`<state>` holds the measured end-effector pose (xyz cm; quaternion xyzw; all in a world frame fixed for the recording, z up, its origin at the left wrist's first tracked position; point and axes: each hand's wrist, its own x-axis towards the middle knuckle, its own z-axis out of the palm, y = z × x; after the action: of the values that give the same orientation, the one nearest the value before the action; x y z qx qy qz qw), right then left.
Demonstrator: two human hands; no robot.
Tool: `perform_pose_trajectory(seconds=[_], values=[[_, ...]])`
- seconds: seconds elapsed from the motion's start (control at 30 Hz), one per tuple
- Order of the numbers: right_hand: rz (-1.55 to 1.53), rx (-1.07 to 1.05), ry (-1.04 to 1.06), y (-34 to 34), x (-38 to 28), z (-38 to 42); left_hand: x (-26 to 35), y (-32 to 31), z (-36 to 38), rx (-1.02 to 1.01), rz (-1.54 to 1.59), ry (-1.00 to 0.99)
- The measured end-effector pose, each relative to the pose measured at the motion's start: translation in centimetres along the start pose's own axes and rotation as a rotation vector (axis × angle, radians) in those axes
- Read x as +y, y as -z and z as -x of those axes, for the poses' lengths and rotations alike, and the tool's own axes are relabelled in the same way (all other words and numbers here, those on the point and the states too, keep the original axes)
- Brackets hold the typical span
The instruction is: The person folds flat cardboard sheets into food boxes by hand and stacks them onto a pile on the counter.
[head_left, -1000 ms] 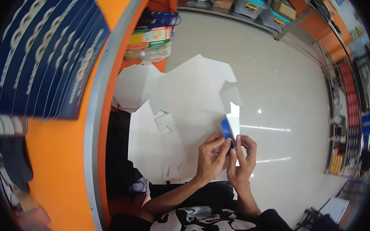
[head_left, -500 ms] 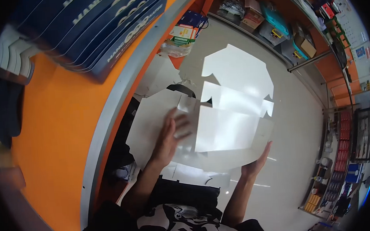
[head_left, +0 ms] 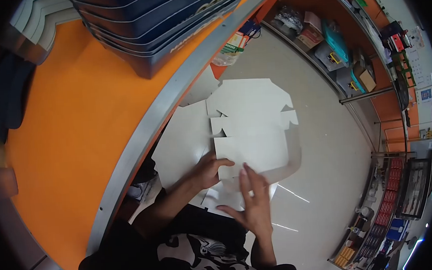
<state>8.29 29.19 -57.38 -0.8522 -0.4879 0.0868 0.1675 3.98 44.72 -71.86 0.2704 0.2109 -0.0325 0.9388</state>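
A white die-cut cardboard sheet (head_left: pixel 255 127) with notched edges and folded flaps is held over my lap. My left hand (head_left: pixel 209 172) grips its lower left edge, thumb on top and the other fingers hidden underneath. At the sheet's near edge is my right hand (head_left: pixel 254 202), fingers spread and pointing away from me; it holds nothing, and whether its fingertips touch the cardboard is unclear. Another pale cardboard sheet (head_left: pixel 177 142) lies below and to the left of the held one.
On the left is an orange table (head_left: pixel 78 143) with a metal edge, bearing a stack of dark blue boxes (head_left: pixel 140 35). Shelves with bins (head_left: pixel 330 54) stand at the upper right. A rack of small red packs (head_left: pixel 388 194) is at the lower right.
The cardboard sheet has turned and shifted left. My left hand has moved onto its near left edge, while my right hand has left the right edge and come in towards the middle.
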Motion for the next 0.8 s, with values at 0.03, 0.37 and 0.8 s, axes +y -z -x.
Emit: perform_pose_trajectory(seconds=[0.03, 0.37, 0.8], values=[[-0.067, -0.051, -0.014, -0.3, -0.5, -0.4, 0.9, -1.0, 0.5, 0.05, -0.074, 0.01], [-0.304, 0.097, 0.067, -2.5, 1.5, -0.3, -0.3, 0.4, 0.4, -0.415, 0.225, -0.169], [-0.193, 0.267, 0.411, -5.2, 0.5, 2.4, -3.2, 1.6, -1.7, 0.12, -1.127, -1.062]])
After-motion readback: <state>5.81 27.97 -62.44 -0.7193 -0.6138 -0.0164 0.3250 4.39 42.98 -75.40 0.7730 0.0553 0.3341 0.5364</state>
